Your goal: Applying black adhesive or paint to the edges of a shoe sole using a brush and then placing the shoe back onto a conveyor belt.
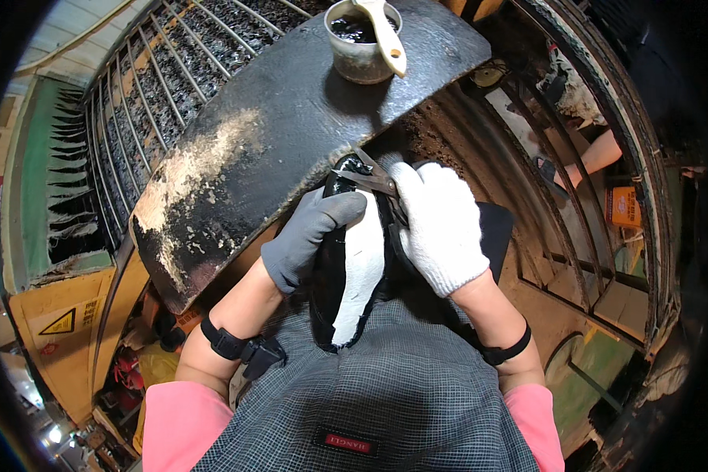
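A black shoe upper (322, 291) lies bottom up above my lap, with a long white piece (363, 252) along its underside. Glossy wet-looking black shows at its far end. My left hand (311, 236), in a grey glove, grips the shoe's left side with the thumb on the underside. In a white knit glove, my right hand (440, 224) is closed round the handles of dark metal pincers (376, 181). The jaws are spread at the shoe's far end; whether they touch it I cannot tell. My right fingertips are partly hidden.
A worn black board (291, 149) curves just beyond the shoe. On it stands a metal pot (362, 59) of dark liquid with a brush (385, 39) across its rim. Metal racks rise at both sides. Another person's arm (598, 156) shows at the right.
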A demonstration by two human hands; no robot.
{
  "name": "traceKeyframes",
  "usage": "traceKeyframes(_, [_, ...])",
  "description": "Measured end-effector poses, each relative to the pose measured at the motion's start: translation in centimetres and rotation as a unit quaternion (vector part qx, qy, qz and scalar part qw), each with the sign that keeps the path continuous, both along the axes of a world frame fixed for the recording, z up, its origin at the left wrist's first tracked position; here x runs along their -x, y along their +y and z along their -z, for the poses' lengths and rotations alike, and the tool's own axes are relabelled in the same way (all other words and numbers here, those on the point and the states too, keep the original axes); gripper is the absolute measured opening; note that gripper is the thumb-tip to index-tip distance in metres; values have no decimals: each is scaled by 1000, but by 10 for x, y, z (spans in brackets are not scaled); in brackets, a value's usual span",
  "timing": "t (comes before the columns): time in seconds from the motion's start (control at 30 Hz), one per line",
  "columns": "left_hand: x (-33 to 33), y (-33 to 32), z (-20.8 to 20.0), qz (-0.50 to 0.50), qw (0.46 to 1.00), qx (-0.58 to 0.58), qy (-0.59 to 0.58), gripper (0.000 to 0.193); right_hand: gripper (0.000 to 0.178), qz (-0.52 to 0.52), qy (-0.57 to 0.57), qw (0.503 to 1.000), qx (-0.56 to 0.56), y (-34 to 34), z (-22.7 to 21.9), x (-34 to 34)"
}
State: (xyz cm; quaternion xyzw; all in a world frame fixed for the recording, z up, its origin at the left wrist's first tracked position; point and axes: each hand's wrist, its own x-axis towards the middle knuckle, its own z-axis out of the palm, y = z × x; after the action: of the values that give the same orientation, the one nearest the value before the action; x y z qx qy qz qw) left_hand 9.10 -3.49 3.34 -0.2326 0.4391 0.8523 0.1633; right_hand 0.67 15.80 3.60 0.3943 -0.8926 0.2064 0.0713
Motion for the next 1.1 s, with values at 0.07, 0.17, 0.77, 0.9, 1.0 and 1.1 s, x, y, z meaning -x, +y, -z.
traceKeyframes(0.07, [5,1,5,30,999,26,21,33,38,7,54,998,-9,0,-3,5])
traceKeyframes(0.17, [7,9,-3,23,999,43,10,28,27,-6,-17,1000,-22,6,-10,-2])
traceKeyframes(0.77, [-57,-21,52,-100,991,-30,86,62,21,-244,-482,841,44,33,-2,-21])
traceKeyframes(0.9, [-56,-19,70,-117,987,-54,93,69,14,-75,-346,935,29,-10,4,-19])
traceKeyframes(1.0, [-45,-19,61,-119,984,-35,126,59,12,-109,-309,938,115,-7,21,-21])
traceKeyframes(1.1, [-52,-21,62,-111,986,18,119,59,10,-215,-410,886,45,21,6,-24])
